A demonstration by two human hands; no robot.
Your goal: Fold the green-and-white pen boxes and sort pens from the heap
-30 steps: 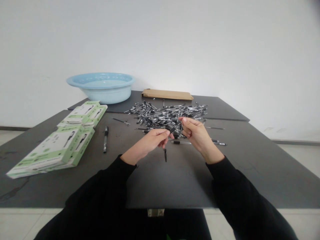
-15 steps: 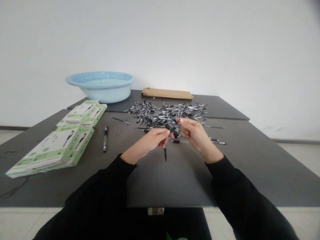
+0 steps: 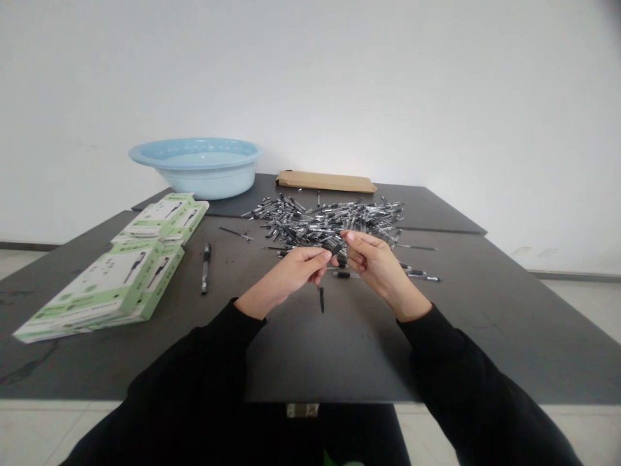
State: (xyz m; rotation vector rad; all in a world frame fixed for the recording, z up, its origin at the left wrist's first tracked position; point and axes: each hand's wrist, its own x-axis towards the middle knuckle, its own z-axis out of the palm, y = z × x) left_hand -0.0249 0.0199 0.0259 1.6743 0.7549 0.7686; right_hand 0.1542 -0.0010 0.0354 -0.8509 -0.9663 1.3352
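Observation:
My left hand [image 3: 303, 266] is closed around a pen [image 3: 336, 248], whose black grip sticks out past the thumb toward the right. At that end, the thumb and forefinger of my right hand [image 3: 371, 257] are pinched together; whatever they hold is too small to make out. Below my left fingers is a black pen cap [image 3: 322, 300]. Just beyond both hands spreads a heap of clear and black pens and pen parts [image 3: 310, 223]. One pen with a black grip [image 3: 206, 268] lies alone to the left of my left hand.
Stacked white and green pen boxes [image 3: 101, 285] occupy the table's left side. Behind them stands a light blue basin [image 3: 208, 178]. A flat brown cardboard piece [image 3: 326, 181] lies at the back by the wall. Several loose thin pen parts [image 3: 422, 275] lie right of the heap.
My right fingers have shifted slightly at the pen's end, and less of the black grip shows between the hands. The left hand keeps its hold; the view moved a little.

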